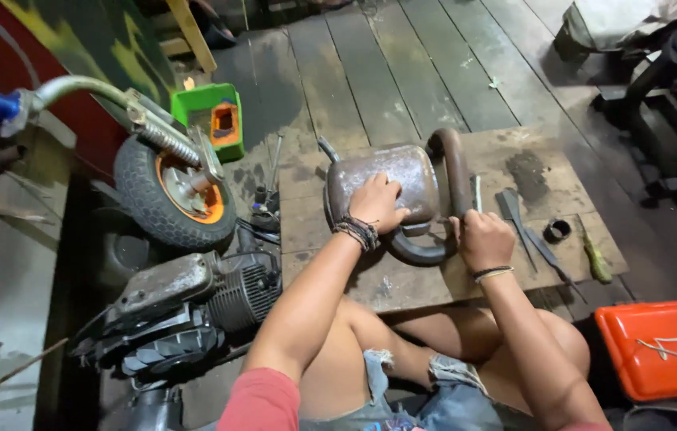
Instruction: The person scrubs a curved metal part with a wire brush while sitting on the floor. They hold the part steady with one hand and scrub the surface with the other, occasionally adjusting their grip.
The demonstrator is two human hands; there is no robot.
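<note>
Head view, setting: A person sat on a dark plank floor (402, 72), bare knees drawn up, facing a low square wooden board (514, 271) that served as a desk.
Main thing: A rusty brown metal exhaust muffler (390, 179) lay on the board's middle, with a curved pipe (456, 172) looping from its right end around to its front.
Left hand: The left hand (376, 205), a braided band at the wrist, pressed flat on the muffler's top, fingers spread, clenched on nothing.
Right hand: The right hand (483, 239) was closed, its grip apparently around the pipe's lower bend or a slim tool against it; I could not tell which.
Handling: It looked heavy, stiff and rough with rust, unlikely to slip. The curved pipe seemed the natural handle, the broad body the place to steady it.
On the board: Flat metal files (523, 227), a small dark ring (558, 231) and a yellow-green handled tool (596, 261) lay just right of the hands.
Nearby: A small scooter wheel (169, 191) with an orange hub, an engine block (230, 291), a green plastic box (215, 116) to the left; an orange toolbox (661, 347) at right.
Hard to make out: The muffler's underside and the right palm were hidden; the toolbox and the dark machinery at upper right were cut off.
</note>
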